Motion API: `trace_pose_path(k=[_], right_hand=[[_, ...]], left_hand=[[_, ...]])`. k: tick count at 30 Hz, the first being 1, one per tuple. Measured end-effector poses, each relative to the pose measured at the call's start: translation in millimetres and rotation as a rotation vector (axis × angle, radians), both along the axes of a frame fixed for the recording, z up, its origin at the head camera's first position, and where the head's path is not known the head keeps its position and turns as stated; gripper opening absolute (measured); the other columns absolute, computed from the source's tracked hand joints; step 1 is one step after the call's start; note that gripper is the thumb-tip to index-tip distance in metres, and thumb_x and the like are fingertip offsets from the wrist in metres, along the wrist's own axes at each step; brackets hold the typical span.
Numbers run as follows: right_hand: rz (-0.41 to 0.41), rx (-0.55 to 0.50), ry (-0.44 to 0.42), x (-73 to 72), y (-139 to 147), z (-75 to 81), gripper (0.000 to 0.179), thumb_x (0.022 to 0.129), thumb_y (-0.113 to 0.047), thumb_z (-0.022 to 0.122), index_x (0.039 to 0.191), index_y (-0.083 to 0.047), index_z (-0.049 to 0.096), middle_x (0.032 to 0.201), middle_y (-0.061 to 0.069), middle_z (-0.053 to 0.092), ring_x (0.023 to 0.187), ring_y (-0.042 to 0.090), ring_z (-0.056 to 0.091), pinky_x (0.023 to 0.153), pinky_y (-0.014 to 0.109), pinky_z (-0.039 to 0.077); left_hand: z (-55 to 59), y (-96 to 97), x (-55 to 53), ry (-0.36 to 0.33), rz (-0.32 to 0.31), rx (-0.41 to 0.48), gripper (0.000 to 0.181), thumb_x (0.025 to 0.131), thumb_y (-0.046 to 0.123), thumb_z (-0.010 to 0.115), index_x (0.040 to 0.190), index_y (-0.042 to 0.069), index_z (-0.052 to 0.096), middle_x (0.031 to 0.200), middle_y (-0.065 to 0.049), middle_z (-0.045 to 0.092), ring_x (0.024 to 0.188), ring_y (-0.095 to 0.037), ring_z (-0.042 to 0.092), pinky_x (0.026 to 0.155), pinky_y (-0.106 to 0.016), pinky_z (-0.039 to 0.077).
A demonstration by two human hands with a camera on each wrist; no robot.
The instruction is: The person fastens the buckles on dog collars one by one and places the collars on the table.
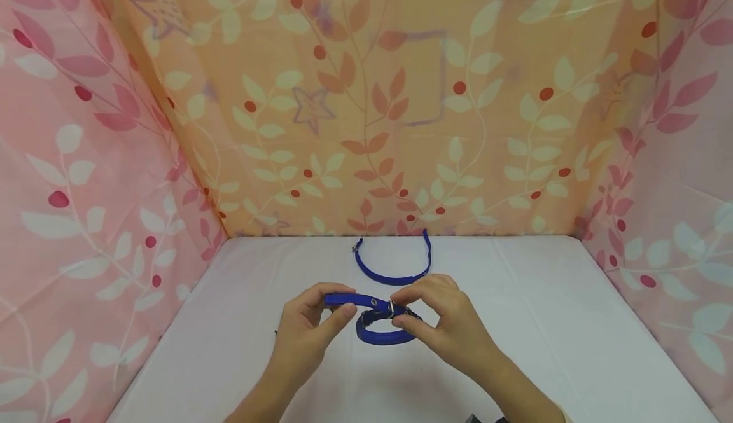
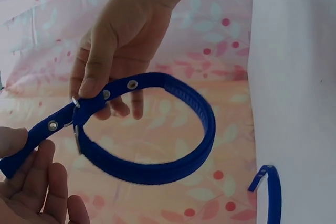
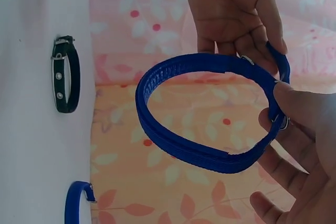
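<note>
A blue collar (image 1: 386, 336) is held up over the table, bent into a loop, its strap passed through a metal buckle (image 1: 391, 309). My left hand (image 1: 303, 331) pinches the strap's free end between thumb and fingers. At the buckle, my right hand (image 1: 452, 318) grips the collar with thumb and fingertips. Metal eyelets (image 2: 132, 84) run along the strap. In the right wrist view the loop hangs open, its quilted inner face showing. Behind the hands, a second blue collar (image 1: 392, 280) lies unfastened in a U shape.
A black buckled collar (image 3: 66, 77) lies on the white table (image 1: 544, 321), mostly hidden behind my left hand in the head view. Flower-printed cloth walls (image 1: 366, 92) enclose the table at the back and both sides. Something dark (image 1: 474, 418) shows at the bottom edge.
</note>
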State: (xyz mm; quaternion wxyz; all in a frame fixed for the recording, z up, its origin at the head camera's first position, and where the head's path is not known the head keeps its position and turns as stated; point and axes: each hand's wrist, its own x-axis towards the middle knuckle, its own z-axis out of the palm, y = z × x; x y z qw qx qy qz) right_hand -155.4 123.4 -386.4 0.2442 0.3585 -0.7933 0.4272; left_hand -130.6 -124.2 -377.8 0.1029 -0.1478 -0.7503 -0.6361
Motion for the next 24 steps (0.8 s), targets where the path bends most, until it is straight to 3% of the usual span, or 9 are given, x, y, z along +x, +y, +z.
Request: trace_pose_path(k=[3,7,11,17,24], right_hand=[[-0.005,-0.047,-0.048,0.5,-1,-1.4,0.031,0.083,-0.018,0.087,0.109,-0.026,0.074,0.1,-0.017,0.073,0.101,0.008,0.063,0.092,0.029,0.046],[-0.019,-0.099,-0.141,2.4,-3,-2.8,0.032,0.085,-0.017,0.085,0.113,-0.026,0.073,0.099,-0.016,0.073,0.099,0.009,0.065,0.09,0.032,0.052],[0.014,-0.113,-0.22,4.3,-4,-3.4,0.031,0.088,-0.018,0.082,0.115,-0.027,0.073,0.101,-0.016,0.073,0.099,0.009,0.067,0.093,0.035,0.054],[0.071,-0.104,-0.213,3.3,-5,-4.3,0.021,0.09,-0.02,0.08,0.108,-0.029,0.075,0.103,-0.014,0.072,0.102,0.01,0.065,0.09,0.032,0.054],[0.077,-0.142,-0.163,2.5,-7,-6.6,0.018,0.09,-0.016,0.081,0.102,-0.027,0.074,0.103,-0.012,0.072,0.103,0.011,0.066,0.092,0.029,0.055]], left_hand=[[-1.8,2.7,-0.7,-0.022,-0.009,0.0,0.024,0.093,0.019,0.077,0.117,0.015,0.07,0.11,0.002,0.072,0.104,-0.024,0.066,0.102,-0.026,0.05],[-5.0,7.7,-2.0,-0.076,-0.058,-0.071,0.035,0.089,0.027,0.082,0.121,0.022,0.066,0.116,0.004,0.07,0.109,-0.024,0.065,0.099,-0.027,0.052],[-10.1,11.7,-2.2,-0.105,-0.097,-0.093,0.032,0.089,0.033,0.081,0.117,0.023,0.069,0.114,0.004,0.071,0.105,-0.021,0.068,0.095,-0.027,0.055],[-16.9,14.3,-2.5,-0.019,-0.105,-0.04,0.016,0.093,0.023,0.077,0.109,0.021,0.077,0.111,0.002,0.072,0.103,-0.023,0.068,0.09,-0.03,0.058],[-22.1,18.6,-1.8,0.043,-0.152,0.001,0.015,0.096,0.017,0.074,0.11,0.015,0.079,0.112,-0.002,0.071,0.108,-0.022,0.068,0.092,-0.028,0.058]])
